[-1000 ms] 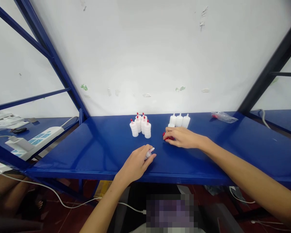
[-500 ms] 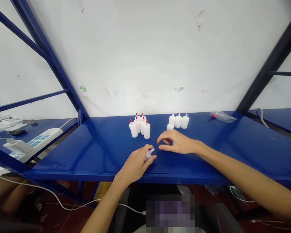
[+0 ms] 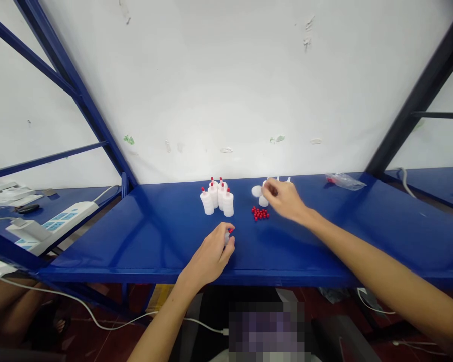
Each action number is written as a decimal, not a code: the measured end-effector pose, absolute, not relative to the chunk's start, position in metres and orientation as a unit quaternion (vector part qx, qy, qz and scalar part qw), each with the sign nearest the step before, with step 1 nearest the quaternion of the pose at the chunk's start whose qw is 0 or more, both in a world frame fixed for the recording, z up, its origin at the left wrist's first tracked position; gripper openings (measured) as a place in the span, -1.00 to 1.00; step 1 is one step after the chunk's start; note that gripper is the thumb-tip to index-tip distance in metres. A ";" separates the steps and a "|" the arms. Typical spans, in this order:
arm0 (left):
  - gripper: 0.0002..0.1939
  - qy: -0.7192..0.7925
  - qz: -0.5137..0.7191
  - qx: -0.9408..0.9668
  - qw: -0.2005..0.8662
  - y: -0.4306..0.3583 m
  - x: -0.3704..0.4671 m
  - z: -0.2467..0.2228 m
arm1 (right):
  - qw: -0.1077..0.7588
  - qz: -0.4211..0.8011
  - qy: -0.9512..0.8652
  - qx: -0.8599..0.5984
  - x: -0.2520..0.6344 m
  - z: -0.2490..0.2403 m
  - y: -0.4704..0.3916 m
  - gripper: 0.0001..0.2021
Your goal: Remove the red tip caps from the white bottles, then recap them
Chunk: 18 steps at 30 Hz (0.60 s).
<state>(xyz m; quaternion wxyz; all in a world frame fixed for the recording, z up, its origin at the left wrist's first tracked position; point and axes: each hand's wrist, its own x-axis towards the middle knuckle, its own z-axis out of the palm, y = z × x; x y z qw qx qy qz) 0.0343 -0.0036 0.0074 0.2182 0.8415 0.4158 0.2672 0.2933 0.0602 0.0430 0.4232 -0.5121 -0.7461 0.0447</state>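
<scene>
My left hand point(image 3: 210, 253), near the front of the blue table, is closed around a small white squeeze bottle point(image 3: 227, 238) whose nozzle has a red cap. Most of that bottle is hidden by the fingers. Farther back, my right hand point(image 3: 285, 197) pinches another white squeeze bottle point(image 3: 255, 191), tilted with its round base toward the left. Uncapped white bottles point(image 3: 263, 200) stand under and behind this hand, partly covered. A pile of small red caps point(image 3: 260, 213) lies just in front of them. Left of the pile, several red-capped bottles point(image 3: 228, 203) stand upright in a cluster.
A clear plastic bag point(image 3: 345, 181) with something red lies at the back right of the table point(image 3: 154, 226). Blue frame posts point(image 3: 94, 110) rise at the left, by a power strip point(image 3: 60, 221). A white wall closes off the back.
My right hand has moved back from beside the left hand to the uncapped bottles and lifted one, uncovering the red caps. The bottle in my left hand now has a red cap.
</scene>
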 end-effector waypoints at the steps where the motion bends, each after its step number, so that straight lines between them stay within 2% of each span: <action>1: -0.75 0.413 0.270 0.844 0.213 -0.003 0.035 0.007 | 0.415 0.012 -0.729 -0.544 0.301 0.045 0.067 -0.78; 8: -0.76 0.397 0.268 0.854 0.202 0.002 0.037 0.006 | 0.298 -0.019 -0.711 -0.637 0.315 0.042 0.094 -0.81; 12: -0.72 0.383 0.253 0.861 0.221 0.000 0.037 0.008 | 0.291 -0.051 -0.706 -0.644 0.311 0.043 0.090 -0.72; 15: -0.72 0.381 0.253 0.861 0.221 -0.001 0.036 0.008 | 0.298 -0.072 -0.761 -0.572 0.299 0.047 0.071 -0.59; 18: -0.74 0.383 0.264 0.860 0.209 0.001 0.036 0.005 | 0.226 0.021 -0.875 -0.427 0.276 0.046 0.044 -0.55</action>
